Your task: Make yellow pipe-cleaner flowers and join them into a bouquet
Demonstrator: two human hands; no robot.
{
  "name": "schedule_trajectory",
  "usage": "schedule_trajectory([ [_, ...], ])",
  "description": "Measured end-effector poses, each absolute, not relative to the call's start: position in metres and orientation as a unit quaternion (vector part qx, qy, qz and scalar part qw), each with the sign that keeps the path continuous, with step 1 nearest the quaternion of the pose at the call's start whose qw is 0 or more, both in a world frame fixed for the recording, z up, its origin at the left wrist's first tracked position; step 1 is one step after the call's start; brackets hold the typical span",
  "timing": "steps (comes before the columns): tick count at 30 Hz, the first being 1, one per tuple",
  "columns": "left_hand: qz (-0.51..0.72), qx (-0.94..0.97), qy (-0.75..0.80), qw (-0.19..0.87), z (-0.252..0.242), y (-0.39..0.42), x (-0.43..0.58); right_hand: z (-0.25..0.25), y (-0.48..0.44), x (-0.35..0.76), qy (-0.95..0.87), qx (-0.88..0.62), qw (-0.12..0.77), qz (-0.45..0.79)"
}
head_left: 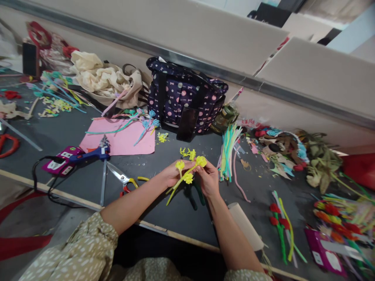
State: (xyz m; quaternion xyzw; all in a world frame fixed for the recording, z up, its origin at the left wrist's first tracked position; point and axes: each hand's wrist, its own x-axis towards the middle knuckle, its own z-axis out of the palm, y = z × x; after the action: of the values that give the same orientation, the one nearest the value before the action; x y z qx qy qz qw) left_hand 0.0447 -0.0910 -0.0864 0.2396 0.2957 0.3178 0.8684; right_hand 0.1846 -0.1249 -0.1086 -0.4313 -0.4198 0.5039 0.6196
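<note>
Both hands meet over the dark table around a yellow pipe-cleaner flower sprig point(188, 178), with several small blossoms on thin, branching yellow-green stems. My left hand point(171, 174) is closed on the stems from the left. My right hand point(209, 177) pinches just below the upper right blossom with thumb and fingers. Beneath the hands lies a tool with dark green handles point(191, 198), its head hidden. Yellow clippings point(187, 153) are scattered just beyond the fingers. Scissors point(124, 178) with red and yellow handles rest left of my left forearm.
A blue glue gun point(90, 154), purple power box point(63, 160) and pink sheet point(125, 136) lie left. Behind stand a patterned bag point(181, 93) and leaning phone point(187, 124). A pipe-cleaner bundle point(230, 152), cardboard roll point(246, 226) and red flowers point(279, 222) are right.
</note>
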Motion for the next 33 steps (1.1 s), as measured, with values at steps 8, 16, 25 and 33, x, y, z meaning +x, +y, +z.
schedule_trajectory([
  [8,0.310,0.243,0.302,0.868,-0.084,-0.091,0.044,-0.103,-0.123,0.187,-0.458,-0.418,0.621,0.480],
  [16,0.284,0.296,0.280,0.868,-0.084,-0.089,0.041,-0.099,-0.124,0.187,-0.444,-0.415,0.624,0.491],
  [25,0.273,0.286,0.294,0.870,-0.086,-0.089,0.041,-0.102,-0.124,0.192,-0.458,-0.433,0.610,0.480],
  [33,0.293,0.295,0.317,0.853,-0.084,-0.089,0.041,-0.098,-0.125,0.195,-0.492,-0.442,0.595,0.458],
])
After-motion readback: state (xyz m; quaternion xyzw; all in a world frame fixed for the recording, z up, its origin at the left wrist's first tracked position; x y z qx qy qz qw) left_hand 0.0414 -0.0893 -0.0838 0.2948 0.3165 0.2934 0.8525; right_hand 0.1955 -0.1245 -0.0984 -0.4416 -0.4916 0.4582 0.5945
